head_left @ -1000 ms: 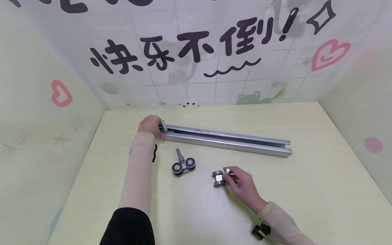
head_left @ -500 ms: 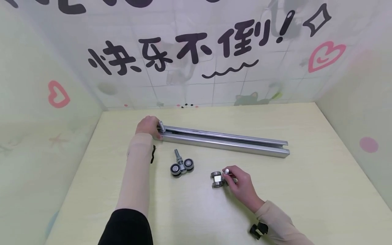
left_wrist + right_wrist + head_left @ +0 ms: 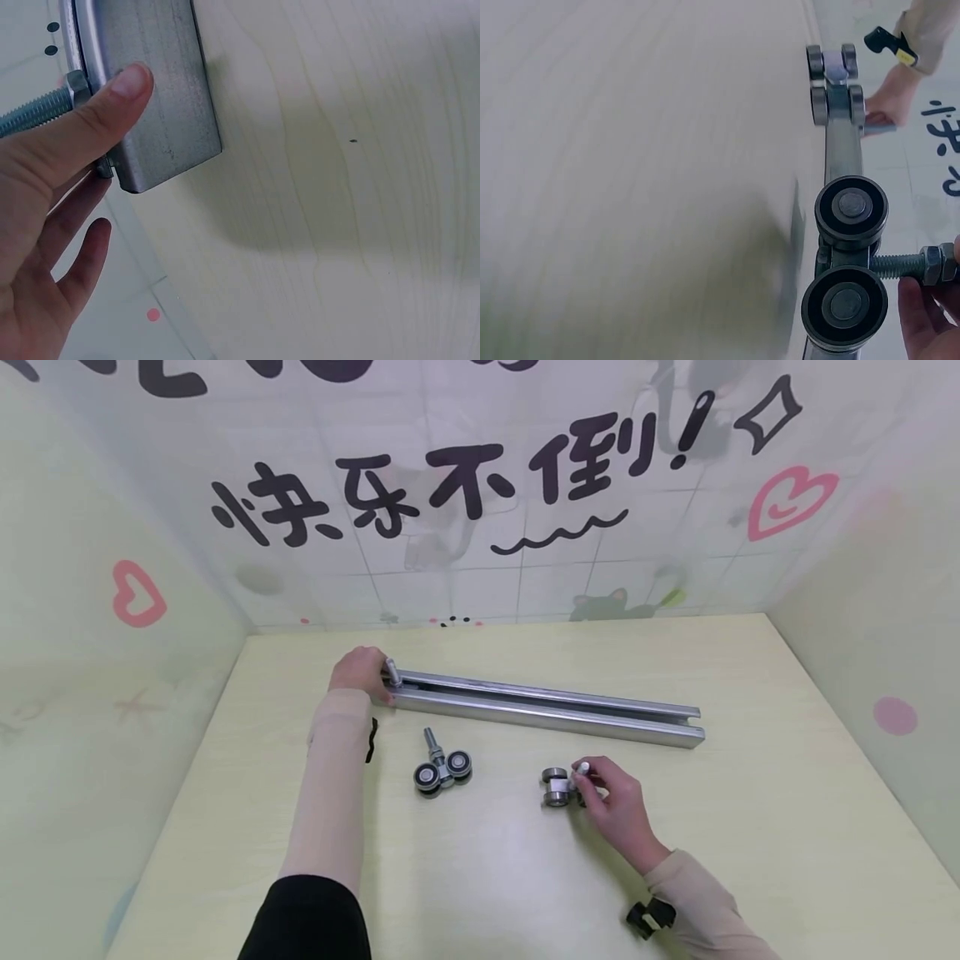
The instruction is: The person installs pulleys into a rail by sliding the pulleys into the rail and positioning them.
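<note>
My left hand (image 3: 358, 672) grips the left end of a slotted steel rail (image 3: 547, 714) lying on the table. In the left wrist view the thumb presses on the rail's side, and a threaded bolt (image 3: 37, 111) with a nut sticks out of the slot beside it. My right hand (image 3: 621, 802) pinches the bolt of a roller trolley (image 3: 556, 787), in front of the rail's right half. The right wrist view shows its black-and-steel wheels (image 3: 851, 210) and the nuts at the fingertips. Another roller trolley (image 3: 442, 770) rests between the hands, bolt pointing toward the rail.
The pale wooden table (image 3: 480, 877) is enclosed by a printed back wall (image 3: 450, 577) and side walls at left and right. A black wrist camera (image 3: 651, 917) is strapped below my right hand.
My right hand has shifted right and slightly away with the trolley it pinches. My left hand stays on the rail's end; the other trolley has not moved on the table.
</note>
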A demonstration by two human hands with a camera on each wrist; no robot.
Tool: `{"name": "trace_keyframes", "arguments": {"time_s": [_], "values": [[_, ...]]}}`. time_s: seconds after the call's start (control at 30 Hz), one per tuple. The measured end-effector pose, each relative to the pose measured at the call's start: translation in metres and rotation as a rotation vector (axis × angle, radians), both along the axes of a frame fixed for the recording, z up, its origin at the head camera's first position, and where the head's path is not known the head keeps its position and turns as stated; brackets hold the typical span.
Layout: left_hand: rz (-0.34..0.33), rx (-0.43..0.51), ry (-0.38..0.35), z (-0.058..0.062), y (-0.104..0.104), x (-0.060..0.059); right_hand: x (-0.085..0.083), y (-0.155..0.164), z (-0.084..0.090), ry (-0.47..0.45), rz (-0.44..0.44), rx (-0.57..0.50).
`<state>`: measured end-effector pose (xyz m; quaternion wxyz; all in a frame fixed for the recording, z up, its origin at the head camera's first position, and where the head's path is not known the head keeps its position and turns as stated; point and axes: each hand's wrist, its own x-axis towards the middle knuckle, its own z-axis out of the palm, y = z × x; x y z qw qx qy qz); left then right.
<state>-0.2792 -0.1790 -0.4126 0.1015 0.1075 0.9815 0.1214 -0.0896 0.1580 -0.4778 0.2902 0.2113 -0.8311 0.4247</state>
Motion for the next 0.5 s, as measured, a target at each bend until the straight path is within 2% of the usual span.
{"name": "trace_keyframes", "arguments": {"time_s": [0.2, 0.5], "values": [[-0.005, -0.002, 0.002, -0.002, -0.002, -0.002, -0.003, 0.016, 0.002, 0.017, -0.065, 0.019], [-0.006, -0.002, 0.003, -0.003, -0.002, -0.002, -0.003, 0.041, 0.009, -0.020, -0.146, 0.039]]}}
